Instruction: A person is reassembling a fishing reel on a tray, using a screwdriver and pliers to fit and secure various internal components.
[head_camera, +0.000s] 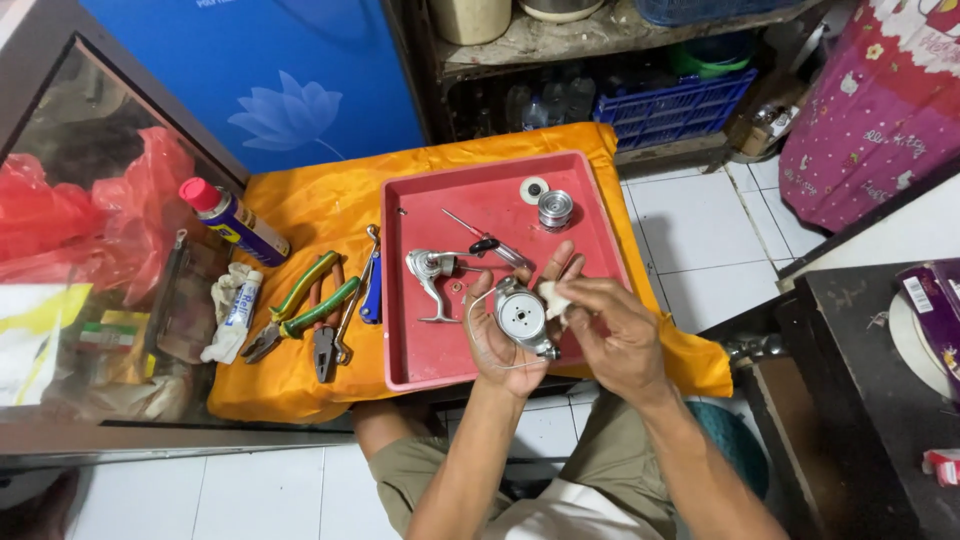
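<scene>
i see the orange cloth (300, 200) over the desk at frame centre, and on it the red tray (420, 350). my left hand (497, 340) is closed around the silver reel body (522, 317) above the tray's lower right. my right hand (612, 335) pinches a small white cloth (553, 300) against it. pliers (300, 310) lie to the left.
</scene>
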